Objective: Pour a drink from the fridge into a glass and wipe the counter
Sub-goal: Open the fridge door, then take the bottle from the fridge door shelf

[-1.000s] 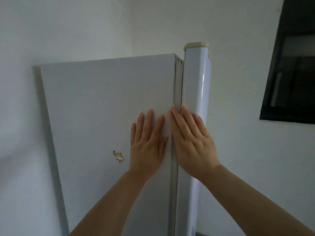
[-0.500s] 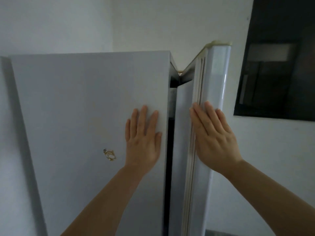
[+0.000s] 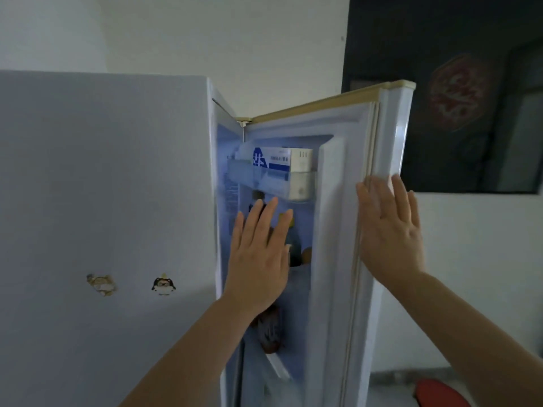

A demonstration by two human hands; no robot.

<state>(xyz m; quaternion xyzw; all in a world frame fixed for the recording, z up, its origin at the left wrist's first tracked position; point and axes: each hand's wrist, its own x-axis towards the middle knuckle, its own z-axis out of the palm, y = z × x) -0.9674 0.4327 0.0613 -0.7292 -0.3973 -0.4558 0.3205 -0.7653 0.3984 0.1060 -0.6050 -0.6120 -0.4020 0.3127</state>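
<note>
Pale fridge (image 3: 102, 186) against a white wall, its door (image 3: 338, 259) standing open to the right. Right hand (image 3: 390, 230) lies flat against the door's free edge, fingers straight, holding nothing. Left hand (image 3: 258, 259) is raised before the opening, likewise straight-fingered and empty. The upper door shelf (image 3: 299, 186) carries a blue-and-white carton (image 3: 276, 161). Below it stand blurred bottles (image 3: 295, 248) in the door, partly hidden behind the left hand. Two small stickers (image 3: 163, 284) mark the fridge's side.
</note>
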